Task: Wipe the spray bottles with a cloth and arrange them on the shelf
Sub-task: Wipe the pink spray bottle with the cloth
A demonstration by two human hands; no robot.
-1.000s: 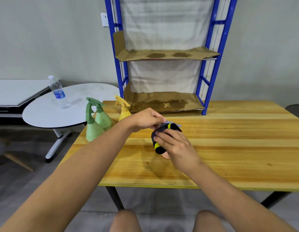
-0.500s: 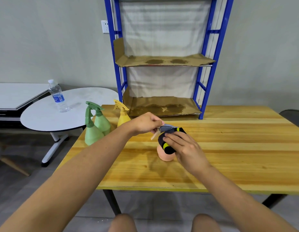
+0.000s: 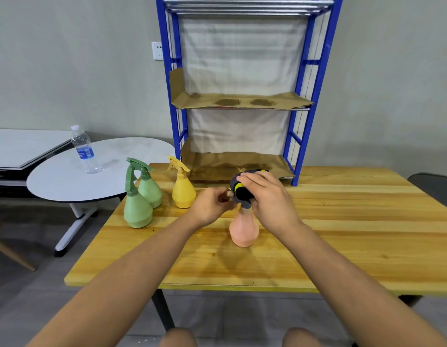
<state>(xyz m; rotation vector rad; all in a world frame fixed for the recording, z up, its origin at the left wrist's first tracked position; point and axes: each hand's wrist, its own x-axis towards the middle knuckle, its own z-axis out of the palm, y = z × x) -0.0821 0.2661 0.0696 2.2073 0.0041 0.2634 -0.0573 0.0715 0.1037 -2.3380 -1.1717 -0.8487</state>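
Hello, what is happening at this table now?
A person stands the pink plastic spray bottle on the wooden table. The right hand wraps a dark cloth with yellow stripes around its head; the left hand pinches the nozzle. Two green spray bottles and one yellow wait; the blue shelf holds none.

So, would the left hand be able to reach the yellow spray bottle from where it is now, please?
Probably yes. The left hand sits just right of the yellow spray bottle with bare tabletop between them, though it is now pinching the pink bottle's nozzle and must let go first.
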